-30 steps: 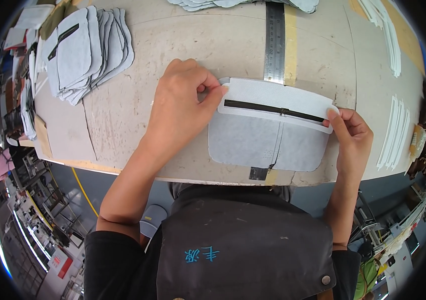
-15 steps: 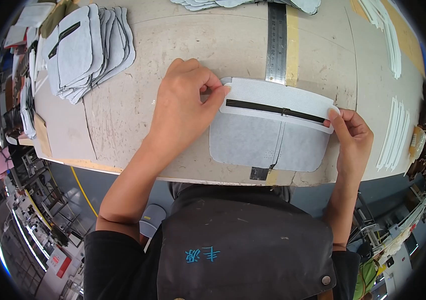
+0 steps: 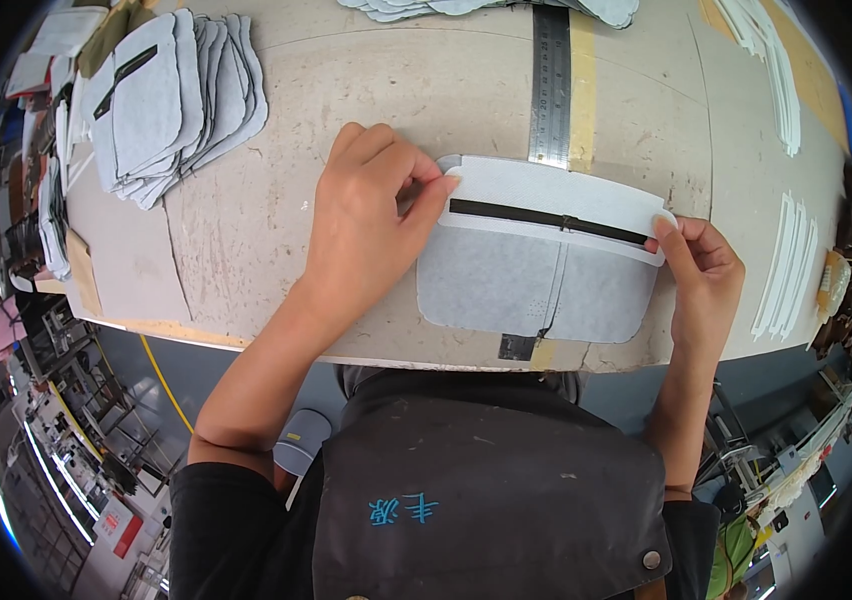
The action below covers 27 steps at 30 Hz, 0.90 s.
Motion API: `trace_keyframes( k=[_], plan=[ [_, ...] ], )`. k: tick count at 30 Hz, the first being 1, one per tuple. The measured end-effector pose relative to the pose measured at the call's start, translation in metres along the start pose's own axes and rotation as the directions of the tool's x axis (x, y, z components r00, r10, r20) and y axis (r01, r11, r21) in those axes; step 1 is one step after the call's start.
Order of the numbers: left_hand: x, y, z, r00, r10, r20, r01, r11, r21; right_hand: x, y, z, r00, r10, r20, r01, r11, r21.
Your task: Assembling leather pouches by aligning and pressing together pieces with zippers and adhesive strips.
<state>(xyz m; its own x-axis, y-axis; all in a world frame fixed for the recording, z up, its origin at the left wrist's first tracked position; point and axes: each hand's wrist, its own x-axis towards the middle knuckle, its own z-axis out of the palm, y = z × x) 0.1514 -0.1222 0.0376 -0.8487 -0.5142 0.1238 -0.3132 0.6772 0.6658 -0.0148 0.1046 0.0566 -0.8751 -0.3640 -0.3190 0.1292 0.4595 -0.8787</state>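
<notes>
Worn beige tabletop (image 3: 366,110), workshop floor below its near edge.
Your grey zippered panel (image 3: 536,260) lies long axis left-right; left hand (image 3: 366,215) and right hand (image 3: 701,270) pinch its ends.

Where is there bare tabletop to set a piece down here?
Bare table lies between the stacked grey pieces and the left hand, and right of the steel ruler up to the white strips. The front middle is taken by the grey zippered panel and right hand.

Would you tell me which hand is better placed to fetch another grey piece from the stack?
Left. The left hand is on the side of the stack; the right hand pins the panel's far end.
</notes>
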Motion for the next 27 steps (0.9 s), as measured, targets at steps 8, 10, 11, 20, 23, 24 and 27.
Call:
trace_keyframes(
  k=[8,10,11,20,23,24,27],
  plan=[
    [-0.007,-0.010,0.011,0.975,0.188,-0.117,-0.184,0.982,0.042,-0.002,0.000,0.003,1.000,0.000,-0.018,0.001,1.000,0.022],
    [-0.008,-0.011,0.013,0.975,0.178,-0.131,-0.175,0.984,0.037,-0.002,-0.001,0.002,1.000,0.011,-0.016,-0.011,1.000,0.007],
    [-0.009,-0.009,0.014,0.975,0.166,-0.145,-0.163,0.986,0.033,-0.002,-0.002,0.002,1.000,0.023,-0.011,-0.023,1.000,-0.008],
    [-0.025,-0.008,0.004,0.955,0.274,-0.111,-0.271,0.962,0.037,-0.002,-0.001,0.003,1.000,-0.014,-0.002,0.014,1.000,0.008],
    [-0.024,-0.008,0.005,0.951,0.288,-0.114,-0.286,0.957,0.038,-0.002,0.000,0.003,1.000,-0.011,-0.008,0.011,1.000,0.003],
    [-0.023,-0.007,0.006,0.950,0.291,-0.115,-0.289,0.957,0.032,-0.002,-0.001,0.001,1.000,-0.012,-0.013,0.012,1.000,-0.001],
    [-0.021,-0.004,0.006,0.950,0.295,-0.101,-0.293,0.956,0.034,-0.001,-0.002,-0.008,1.000,-0.004,0.024,0.005,1.000,-0.019]
  ],
)
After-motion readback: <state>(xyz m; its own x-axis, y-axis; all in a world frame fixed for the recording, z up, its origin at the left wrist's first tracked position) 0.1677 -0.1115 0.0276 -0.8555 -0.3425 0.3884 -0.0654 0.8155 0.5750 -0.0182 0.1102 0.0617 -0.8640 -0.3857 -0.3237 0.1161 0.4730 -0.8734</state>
